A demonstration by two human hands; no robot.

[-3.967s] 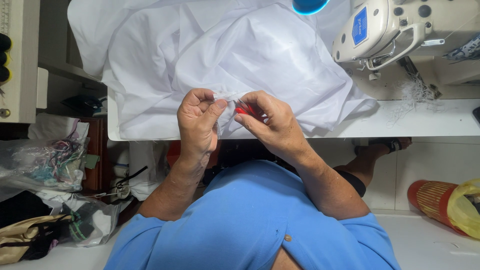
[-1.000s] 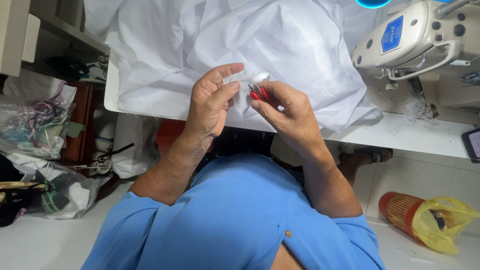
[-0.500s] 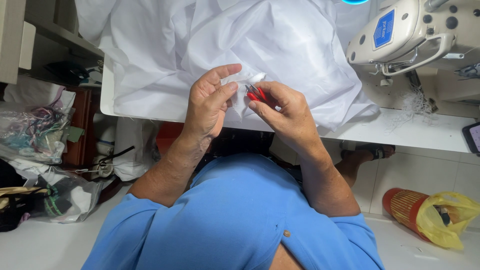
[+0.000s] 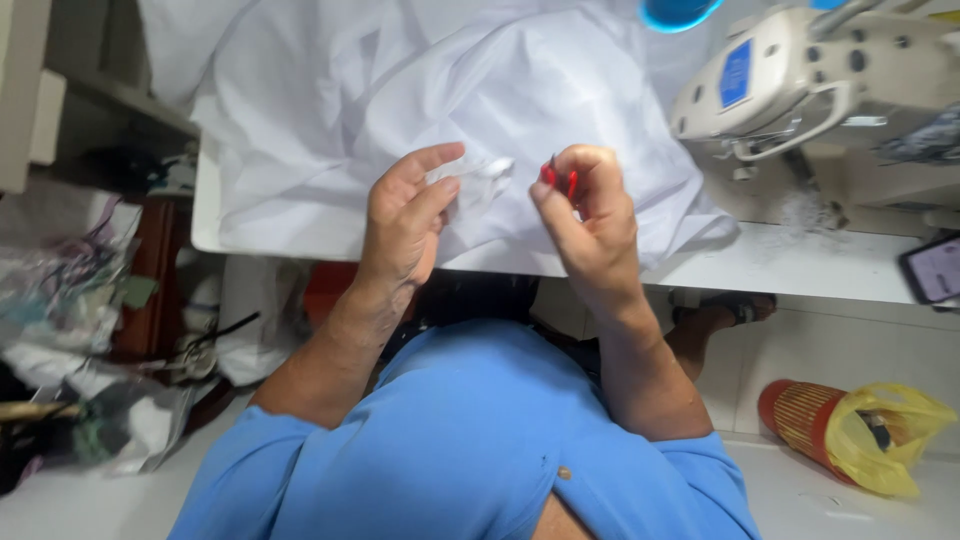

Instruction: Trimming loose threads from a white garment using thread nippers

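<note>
Between my two hands, just above the near edge of the desk (image 4: 800,270), I hold up a small fold of the white fabric (image 4: 480,180); it is a pinched-up bit of the large white cloth (image 4: 400,90) that is spread in loose wrinkles over most of the desk and hangs a little over its front edge. My left hand (image 4: 405,225) has the grip closed on that fold, thumb against the fingertips, palm turned toward me. My right hand (image 4: 590,215) sits just beside it, a small gap between the two, and its grip is closed around a small red-handled tool (image 4: 558,176), of which only the red top shows above my fingers; I cannot tell whether it touches the fabric. Beyond my right hand, at the far right of the desk, stands a cream sewing machine (image 4: 810,80) with a blue panel on its side. A dark phone (image 4: 935,268) lies at the desk's right edge. Below the desk, on the pale floor to my right, lies a red ribbed cylinder with a yellow plastic bag (image 4: 880,435) over its end. To my left, a heap of bags and cloth scraps (image 4: 70,300) is piled beside a dark shelf. My blue shirt (image 4: 470,440) fills the bottom of the view.
</note>
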